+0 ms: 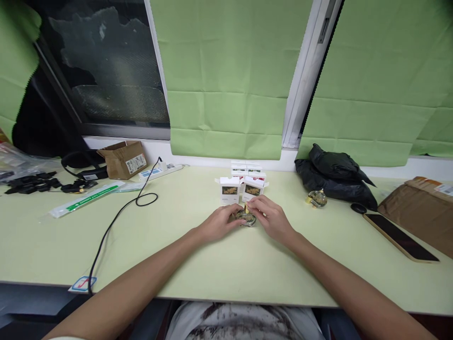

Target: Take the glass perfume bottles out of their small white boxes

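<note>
A small glass bottle (247, 217) with a gold cap lies on the pale green table (198, 264), gripped from both sides. My left hand (220, 224) closes on its left side. My right hand (271, 218) holds its right side, fingertips at the gold cap. Just behind the hands stand two open white boxes (230, 189) (253, 187) with their top flaps up, and more white boxes (244, 169) are stacked behind those. A second glass bottle (317, 198) with a gold cap rests to the right, apart from my hands.
A black bag (336, 177) lies at the back right, with a dark phone (399, 236) and a brown parcel (421, 208) beside it. On the left are a cardboard box (123, 158), a power strip (161, 171), a black cable (116, 217), a long plastic sleeve (87, 198) and black parts (33, 183).
</note>
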`<state>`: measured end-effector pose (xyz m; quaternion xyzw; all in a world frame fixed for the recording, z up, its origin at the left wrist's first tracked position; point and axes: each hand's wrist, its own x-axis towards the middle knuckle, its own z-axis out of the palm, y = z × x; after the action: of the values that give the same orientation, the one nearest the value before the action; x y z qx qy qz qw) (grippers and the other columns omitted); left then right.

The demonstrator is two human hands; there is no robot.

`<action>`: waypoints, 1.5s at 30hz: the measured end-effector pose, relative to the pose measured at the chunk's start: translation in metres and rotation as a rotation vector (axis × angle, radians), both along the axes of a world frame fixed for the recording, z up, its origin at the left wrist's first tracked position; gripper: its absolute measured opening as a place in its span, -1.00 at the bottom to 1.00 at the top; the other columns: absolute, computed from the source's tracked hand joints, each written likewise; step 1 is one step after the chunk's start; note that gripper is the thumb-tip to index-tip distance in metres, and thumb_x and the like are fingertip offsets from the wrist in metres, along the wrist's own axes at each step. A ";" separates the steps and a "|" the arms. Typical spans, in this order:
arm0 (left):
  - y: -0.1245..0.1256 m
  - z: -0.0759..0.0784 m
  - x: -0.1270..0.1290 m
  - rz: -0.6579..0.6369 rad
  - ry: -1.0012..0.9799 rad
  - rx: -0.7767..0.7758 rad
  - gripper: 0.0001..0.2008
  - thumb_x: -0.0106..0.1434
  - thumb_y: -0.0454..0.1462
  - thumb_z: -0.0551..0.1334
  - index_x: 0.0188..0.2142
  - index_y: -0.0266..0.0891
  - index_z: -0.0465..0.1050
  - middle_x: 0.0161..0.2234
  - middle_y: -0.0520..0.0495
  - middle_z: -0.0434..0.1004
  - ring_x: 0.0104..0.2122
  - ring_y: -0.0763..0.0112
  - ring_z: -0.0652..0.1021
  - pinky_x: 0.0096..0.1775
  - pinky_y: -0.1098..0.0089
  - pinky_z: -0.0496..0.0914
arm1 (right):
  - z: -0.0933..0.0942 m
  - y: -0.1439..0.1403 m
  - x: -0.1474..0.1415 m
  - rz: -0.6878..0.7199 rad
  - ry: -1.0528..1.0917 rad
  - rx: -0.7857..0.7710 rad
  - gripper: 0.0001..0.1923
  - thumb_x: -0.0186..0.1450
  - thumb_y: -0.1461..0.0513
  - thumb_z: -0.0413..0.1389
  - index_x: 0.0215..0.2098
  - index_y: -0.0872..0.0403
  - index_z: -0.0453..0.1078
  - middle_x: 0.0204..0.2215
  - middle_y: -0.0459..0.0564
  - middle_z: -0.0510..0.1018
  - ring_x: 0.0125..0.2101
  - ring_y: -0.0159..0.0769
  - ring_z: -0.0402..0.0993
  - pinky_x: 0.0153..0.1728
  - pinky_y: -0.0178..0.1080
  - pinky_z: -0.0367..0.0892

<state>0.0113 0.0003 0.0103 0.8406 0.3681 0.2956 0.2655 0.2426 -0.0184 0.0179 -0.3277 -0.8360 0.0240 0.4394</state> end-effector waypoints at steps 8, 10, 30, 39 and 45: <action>-0.001 0.001 0.000 -0.004 -0.012 -0.011 -0.65 0.40 0.01 0.26 0.02 -0.13 0.53 -0.23 -0.04 0.62 -0.27 0.25 0.56 -0.20 0.31 0.41 | -0.001 0.000 0.000 0.003 0.011 -0.002 -0.80 0.53 0.27 0.02 -0.08 -0.04 0.49 -0.10 0.05 0.59 -0.13 -0.21 0.57 -0.17 -0.20 0.48; -0.001 0.001 0.000 -0.002 0.000 -0.009 -0.66 0.41 0.00 0.25 0.02 -0.13 0.53 -0.22 -0.04 0.62 -0.27 0.25 0.56 -0.21 0.31 0.41 | -0.002 0.001 0.000 0.003 0.012 0.003 -0.80 0.53 0.27 0.02 -0.07 -0.04 0.49 -0.10 0.05 0.59 -0.13 -0.21 0.57 -0.17 -0.21 0.49; -0.002 0.002 0.000 -0.007 -0.026 -0.003 -0.64 0.39 0.01 0.26 0.01 -0.15 0.53 -0.26 -0.05 0.61 -0.28 0.24 0.56 -0.20 0.30 0.42 | -0.009 0.002 -0.004 -0.021 0.031 -0.041 -0.86 0.55 0.23 0.02 -0.05 -0.05 0.43 -0.12 0.04 0.56 -0.11 -0.20 0.56 -0.14 -0.20 0.48; -0.002 0.001 0.000 -0.019 -0.019 0.034 -0.65 0.40 -0.02 0.25 0.03 -0.14 0.52 -0.22 -0.06 0.62 -0.26 0.25 0.56 -0.18 0.30 0.44 | -0.008 -0.004 -0.006 -0.044 0.048 -0.085 -0.83 0.56 0.21 0.00 0.02 -0.06 0.41 -0.10 0.02 0.52 -0.15 -0.22 0.53 -0.16 -0.18 0.43; 0.001 0.001 -0.002 -0.011 0.012 0.047 -0.64 0.39 -0.05 0.27 0.10 -0.10 0.52 -0.15 -0.07 0.64 -0.20 0.22 0.59 -0.10 0.26 0.46 | -0.007 -0.004 -0.004 -0.048 0.022 -0.066 -0.80 0.56 0.23 -0.03 0.04 -0.08 0.40 -0.10 0.02 0.53 -0.07 -0.17 0.52 -0.06 -0.13 0.44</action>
<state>0.0092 0.0012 0.0109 0.8503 0.3582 0.2977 0.2451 0.2386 -0.0226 0.0112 -0.3616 -0.8218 0.0447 0.4380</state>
